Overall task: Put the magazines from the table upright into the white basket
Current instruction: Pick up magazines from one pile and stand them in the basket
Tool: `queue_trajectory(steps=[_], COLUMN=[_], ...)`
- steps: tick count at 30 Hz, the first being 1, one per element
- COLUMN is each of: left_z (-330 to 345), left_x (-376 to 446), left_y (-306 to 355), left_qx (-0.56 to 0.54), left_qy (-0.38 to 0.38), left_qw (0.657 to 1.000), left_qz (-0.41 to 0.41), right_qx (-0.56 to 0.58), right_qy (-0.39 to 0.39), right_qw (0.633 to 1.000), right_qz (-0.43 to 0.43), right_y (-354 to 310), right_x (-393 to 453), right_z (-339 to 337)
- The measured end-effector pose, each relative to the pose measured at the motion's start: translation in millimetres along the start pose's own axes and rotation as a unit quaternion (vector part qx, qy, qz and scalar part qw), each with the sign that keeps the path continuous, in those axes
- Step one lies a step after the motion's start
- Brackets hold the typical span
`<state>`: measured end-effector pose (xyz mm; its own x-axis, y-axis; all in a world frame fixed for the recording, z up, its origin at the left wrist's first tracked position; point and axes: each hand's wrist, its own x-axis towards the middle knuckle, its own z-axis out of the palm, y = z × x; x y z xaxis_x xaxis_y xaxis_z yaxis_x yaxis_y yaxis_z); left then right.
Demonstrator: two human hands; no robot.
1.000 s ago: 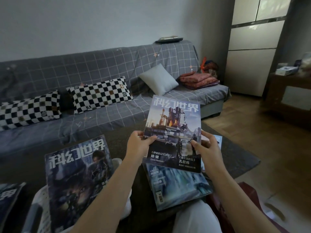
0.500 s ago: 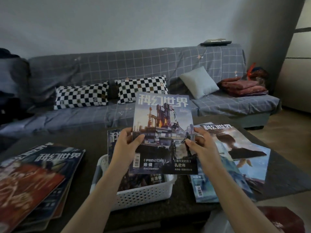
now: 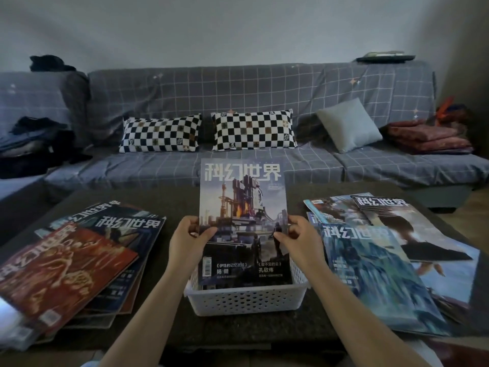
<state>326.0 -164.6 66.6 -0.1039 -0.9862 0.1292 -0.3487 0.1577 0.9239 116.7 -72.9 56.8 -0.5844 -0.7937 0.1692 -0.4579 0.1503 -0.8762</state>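
Observation:
A magazine (image 3: 243,207) with a tower and flames on its cover stands upright, its lower edge down inside the white perforated basket (image 3: 246,300) at the table's near middle. My left hand (image 3: 188,242) grips its left edge and my right hand (image 3: 299,239) grips its right edge, both at mid height. Whatever stands behind it in the basket is hidden. A fanned pile of magazines with a red cover (image 3: 60,274) on top lies to the left. Another pile with a blue-green cover (image 3: 375,276) on top lies to the right.
The dark table (image 3: 246,332) carries everything. Behind it runs a grey checked sofa (image 3: 238,91) with two checkerboard pillows (image 3: 254,129), a grey cushion (image 3: 349,124) and folded red blankets (image 3: 428,137). Dark clothes (image 3: 34,144) are heaped at the sofa's left end.
Both hands carried the magazine from the right pile leftward over the basket and lowered it, so its bottom edge now sits inside. The view swung left to centre on the basket.

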Motion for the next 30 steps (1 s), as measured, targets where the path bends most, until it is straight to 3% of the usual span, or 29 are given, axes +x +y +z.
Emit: queue_trajectory(steps=[6,12,25,30], left_z=[4,9,8,8], left_x=[0,-1,3,-4], left_y=[-8,-10,-15,-13], left_qx=[0.114,0.167,0.109,0.168], left_qy=[-0.007,0.019,0.029,0.037], left_qw=[0.993,0.985,0.993,0.985], left_qz=[0.014,0.035,0.017,0.021], right_qx=[-0.081,-0.158,-0.263,-0.312], right_qy=[-0.002,0.011,0.012,0.007], right_qw=[0.996,0.987,0.964,0.949], right_qz=[0.027,-0.021,-0.026,-0.041], right_y=[4,5,6,6], right_x=[6,7,14,9], right_z=[1,4,10,10])
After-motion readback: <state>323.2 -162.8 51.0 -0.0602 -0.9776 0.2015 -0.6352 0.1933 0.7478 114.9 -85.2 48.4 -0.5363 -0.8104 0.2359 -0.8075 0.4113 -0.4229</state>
